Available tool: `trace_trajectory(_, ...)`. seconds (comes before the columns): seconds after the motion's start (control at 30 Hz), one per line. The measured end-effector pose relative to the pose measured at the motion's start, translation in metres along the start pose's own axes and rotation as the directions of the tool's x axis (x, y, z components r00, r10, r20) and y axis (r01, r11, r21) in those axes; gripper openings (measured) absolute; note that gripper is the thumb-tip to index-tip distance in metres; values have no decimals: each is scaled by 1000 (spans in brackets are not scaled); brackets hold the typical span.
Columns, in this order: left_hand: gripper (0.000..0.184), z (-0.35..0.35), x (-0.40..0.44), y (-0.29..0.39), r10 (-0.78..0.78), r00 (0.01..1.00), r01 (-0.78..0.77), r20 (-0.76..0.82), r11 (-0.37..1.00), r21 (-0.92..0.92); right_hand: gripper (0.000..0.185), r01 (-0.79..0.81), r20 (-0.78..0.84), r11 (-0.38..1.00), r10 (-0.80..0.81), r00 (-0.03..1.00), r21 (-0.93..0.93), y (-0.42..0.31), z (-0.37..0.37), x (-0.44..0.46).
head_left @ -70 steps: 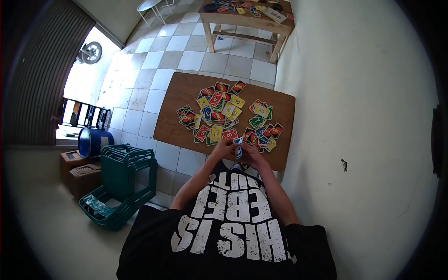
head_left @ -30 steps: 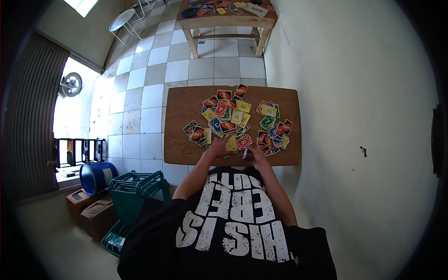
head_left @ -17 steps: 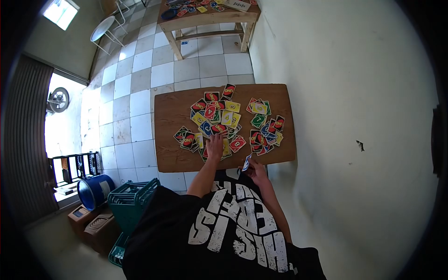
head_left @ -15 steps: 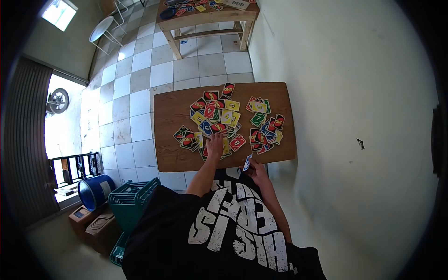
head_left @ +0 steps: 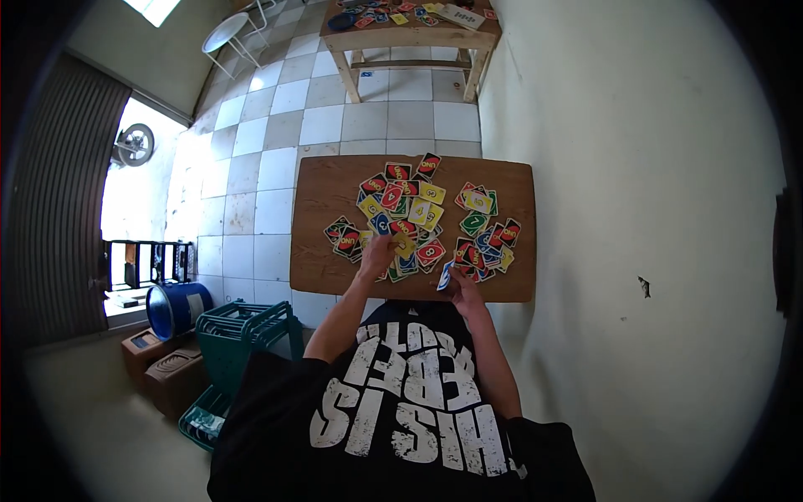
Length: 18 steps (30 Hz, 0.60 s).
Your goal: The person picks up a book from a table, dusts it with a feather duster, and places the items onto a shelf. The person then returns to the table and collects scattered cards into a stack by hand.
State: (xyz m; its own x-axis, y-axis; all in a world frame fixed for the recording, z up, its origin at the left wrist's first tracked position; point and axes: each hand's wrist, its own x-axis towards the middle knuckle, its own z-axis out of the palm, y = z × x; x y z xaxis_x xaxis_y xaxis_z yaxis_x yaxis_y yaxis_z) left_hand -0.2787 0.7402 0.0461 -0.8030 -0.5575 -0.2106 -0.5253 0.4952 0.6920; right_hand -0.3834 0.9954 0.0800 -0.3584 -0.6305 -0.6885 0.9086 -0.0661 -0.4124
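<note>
My left hand (head_left: 378, 253) is over the near side of a loose pile of UNO cards (head_left: 391, 197), its fingers pinching a yellow UNO card (head_left: 405, 245). At the table's near edge, my right hand (head_left: 464, 289) grips a blue-faced UNO card (head_left: 446, 276), tilted up; whether more cards sit behind it I cannot tell. Just beyond that hand lies a smaller heap of mixed UNO cards (head_left: 487, 243). Left of the big pile is a small cluster of mostly face-down cards (head_left: 345, 238). Yellow, red, blue and green faces show among black backs.
The cards lie on a brown wooden table (head_left: 322, 180). A second wooden table (head_left: 410, 38) with more cards stands farther off. Green stacked chairs (head_left: 242, 335) and a blue drum (head_left: 177, 309) are at my left; a wall (head_left: 619, 167) runs along the right.
My left hand has come up off the pile with a yellow card between its fingers. My right hand keeps its blue card near the table edge. The whole view has shifted slightly.
</note>
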Motion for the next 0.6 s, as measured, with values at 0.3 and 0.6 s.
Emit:
trace_trajectory(0.3,36,-40,-37,65,114,980,-65,161,956,-285,37,-162,305,983,182,935,-90,-20,45,29)
trace_trajectory(0.6,69,-36,-54,85,199,980,-201,-30,976,-90,35,-254,403,962,271,874,-97,-10,42,51)
